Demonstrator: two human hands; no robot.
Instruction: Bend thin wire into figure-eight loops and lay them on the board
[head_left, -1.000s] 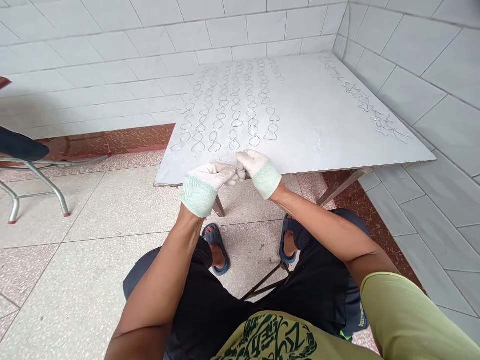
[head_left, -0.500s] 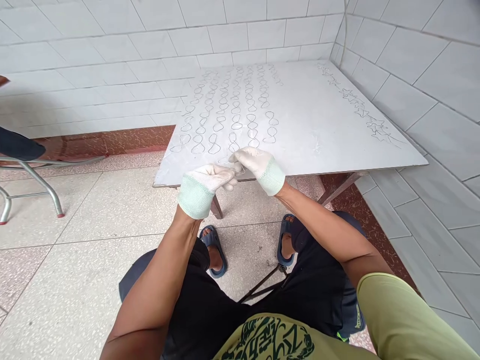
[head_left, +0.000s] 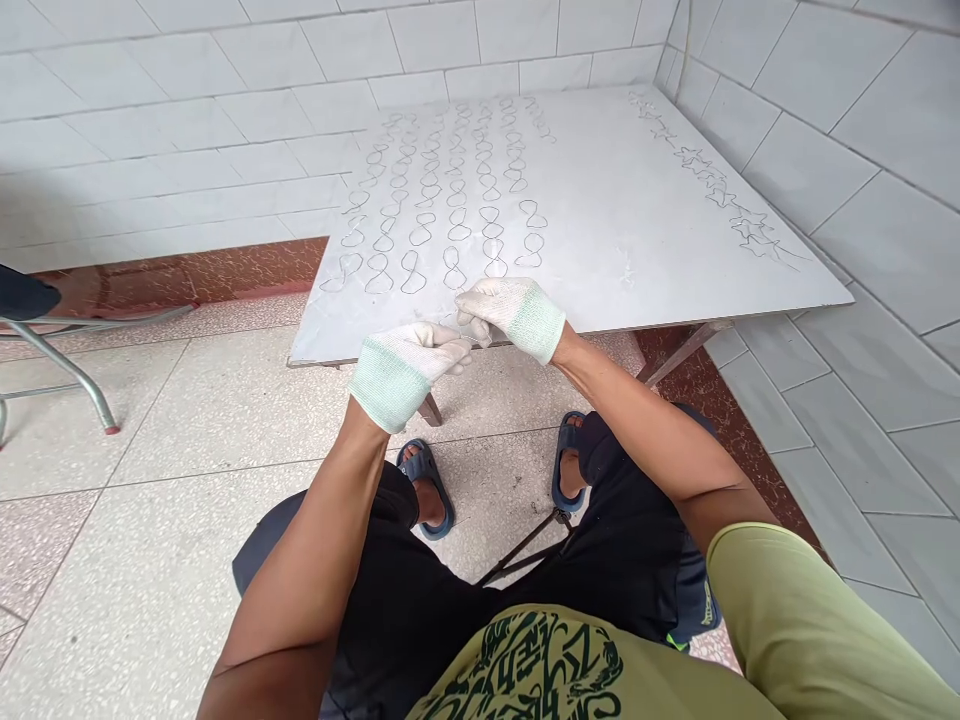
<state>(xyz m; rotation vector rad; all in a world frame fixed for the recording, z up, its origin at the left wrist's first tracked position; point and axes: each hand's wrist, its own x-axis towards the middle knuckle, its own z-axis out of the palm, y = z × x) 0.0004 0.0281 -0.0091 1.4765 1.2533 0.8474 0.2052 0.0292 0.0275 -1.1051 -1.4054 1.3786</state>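
My left hand (head_left: pixel 420 358), in a white knitted glove with a pale green cuff, is closed in a pinch just past the near edge of the table (head_left: pixel 592 300). Close beside it, my right hand (head_left: pixel 504 312), gloved the same way, also pinches. Between the fingertips runs a thin wire (head_left: pixel 459 326), held from both sides; its full shape is mostly hidden by the gloves. Beyond the hands, several wire figure-eights (head_left: pixel 451 268) lie in rows on the white tabletop. Along the right side lies a line of star-shaped wire pieces (head_left: pixel 720 190).
White tiled walls (head_left: pixel 247 90) close in behind and to the right of the table. At far left stands a metal-legged stool (head_left: pixel 75 375) with part of another person at it. A dark metal stand leg (head_left: pixel 525 548) is between my sandalled feet.
The view has shifted slightly, so the table sits higher and further left. My right hand has turned a little, with its fingers pointing more down; both hands still pinch the wire.
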